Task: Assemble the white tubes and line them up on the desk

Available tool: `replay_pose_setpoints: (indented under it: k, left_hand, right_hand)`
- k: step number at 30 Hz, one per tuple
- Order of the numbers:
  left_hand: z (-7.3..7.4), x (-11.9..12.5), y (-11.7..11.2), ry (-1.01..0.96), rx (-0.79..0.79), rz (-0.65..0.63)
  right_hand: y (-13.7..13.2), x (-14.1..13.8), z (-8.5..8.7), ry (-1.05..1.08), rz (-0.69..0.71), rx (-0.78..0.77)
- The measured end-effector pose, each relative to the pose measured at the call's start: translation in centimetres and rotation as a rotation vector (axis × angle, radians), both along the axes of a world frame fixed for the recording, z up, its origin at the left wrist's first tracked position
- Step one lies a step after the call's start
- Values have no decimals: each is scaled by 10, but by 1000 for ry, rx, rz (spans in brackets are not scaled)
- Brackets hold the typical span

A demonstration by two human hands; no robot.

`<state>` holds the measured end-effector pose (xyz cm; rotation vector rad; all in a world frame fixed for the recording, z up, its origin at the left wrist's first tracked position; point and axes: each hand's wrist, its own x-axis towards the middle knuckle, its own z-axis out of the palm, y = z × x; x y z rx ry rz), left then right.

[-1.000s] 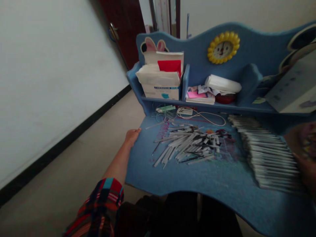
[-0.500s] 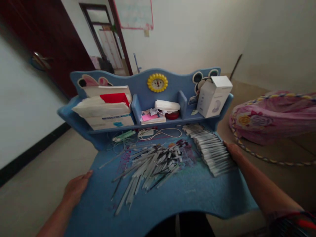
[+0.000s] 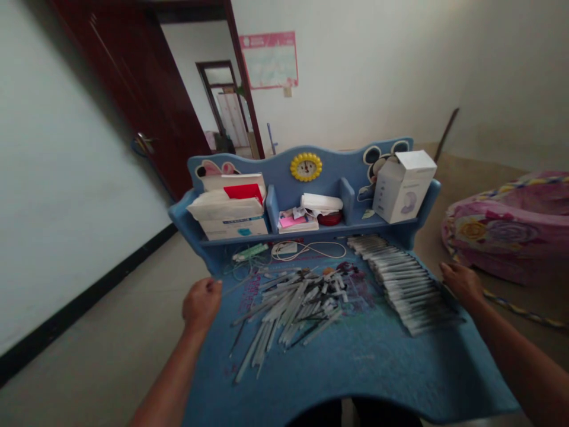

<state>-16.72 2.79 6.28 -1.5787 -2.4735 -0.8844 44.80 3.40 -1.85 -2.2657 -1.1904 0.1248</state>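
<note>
My left hand (image 3: 202, 303) is closed at the desk's left edge, by the end of a thin pale stick (image 3: 235, 286); whether it grips the stick is unclear. My right hand (image 3: 462, 283) has its fingers curled together just off the right edge; anything inside them is hidden. Left of it, slim pen-like sticks with dark parts, seemingly in clear sleeves, form a neat overlapping row (image 3: 406, 284). A loose pile of similar sticks (image 3: 284, 311), pale and black, spreads over the middle of the blue desk (image 3: 368, 373).
A white cable (image 3: 329, 244) and a green-white object (image 3: 250, 252) lie at the back. The shelf holds a box of papers (image 3: 231, 225), a white carton (image 3: 404, 187) and a yellow clock (image 3: 306, 168). A pink fabric basin (image 3: 507, 231) stands right, on the floor.
The camera view has shifted, so the desk sits further right and lower. My left hand has moved forward along the left edge, its fingers now curled. My right hand has drawn slightly away from the row.
</note>
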Motion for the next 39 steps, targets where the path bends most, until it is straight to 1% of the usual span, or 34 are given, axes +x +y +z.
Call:
replay_pose_setpoints:
  k: [3, 5, 7, 9, 10, 12, 13, 16, 18, 21, 24, 27, 30, 34, 39]
  left_hand:
    - [-1, 36, 11, -74, 75, -139]
    - [-5, 59, 17, -128, 111, -219]
    - [-9, 79, 22, -179, 134, -286]
    - [-13, 97, 26, -221, 142, -357]
    - [-15, 105, 27, -237, 144, -392]
    - [-20, 117, 27, -256, 142, -461]
    - [-22, 122, 26, -258, 141, -494]
    - [-31, 132, 22, -250, 131, -592]
    - [-37, 136, 17, -229, 119, -653]
    - [-45, 139, 11, -148, 99, -736]
    - [-49, 141, 7, -64, 95, -778]
    - [-49, 142, 5, -7, 61, -773]
    - [-48, 141, 4, 63, -20, -729]
    - [-49, 138, 2, 139, -104, -693]
    - [-50, 138, 0, 158, -142, -722]
  right_hand:
    - [-8, -25, 12, -10, 7, 70]
    - [-17, -54, 20, -23, 52, 135]
    - [-27, -92, 27, -47, 208, 322]
    - [-36, -134, 31, -61, 360, 436]
    - [-38, -154, 33, -35, 442, 437]
    - [-41, -190, 35, 30, 557, 380]
    - [-40, -205, 35, 57, 619, 295]
    - [-37, -237, 35, 103, 675, 103]
    - [-36, -250, 34, 106, 682, 21]
    - [-35, -265, 34, 67, 692, -63]
    - [-33, -277, 37, -14, 721, -135]
    - [-31, -287, 40, -67, 752, -176]
    - [-30, -297, 42, -77, 771, -189]
    - [-31, -307, 41, -23, 779, -215]
    - [-31, -320, 38, 35, 756, -194]
